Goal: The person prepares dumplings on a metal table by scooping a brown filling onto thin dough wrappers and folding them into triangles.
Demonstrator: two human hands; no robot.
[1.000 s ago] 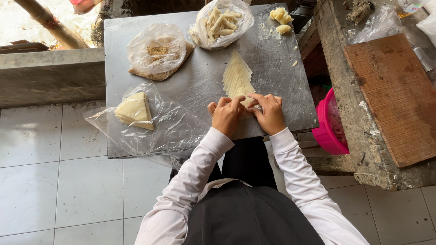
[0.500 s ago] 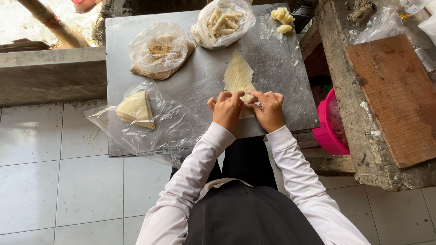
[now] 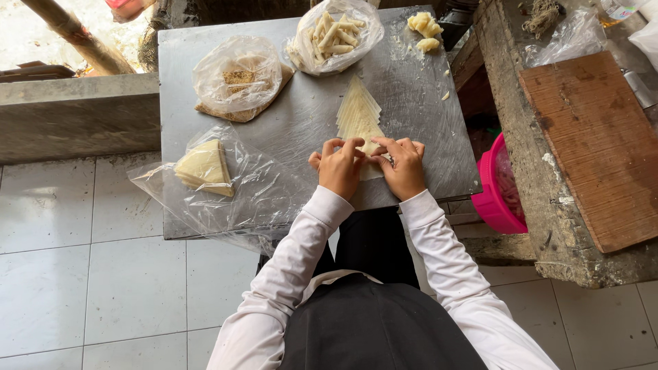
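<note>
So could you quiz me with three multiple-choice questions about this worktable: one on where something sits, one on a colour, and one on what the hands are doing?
1. Where does the bag of rolled sticks lie?
A. at the far edge of the metal table
B. on the tiled floor
C. on the wooden board

2. What colour is the basket beside the table?
A. blue
B. pink
C. green

3. What are the left hand and right hand doing?
A. resting on the lap
B. holding a knife
C. both pressing on the near end of the triangular wrapper stack

Answers: 
1 A, the bag sits at the top of the metal sheet, far from the person. 
2 B, its rim and wall are bright pink. 
3 C, fingers of both hands meet on the pale wrapper's wide end.
</note>
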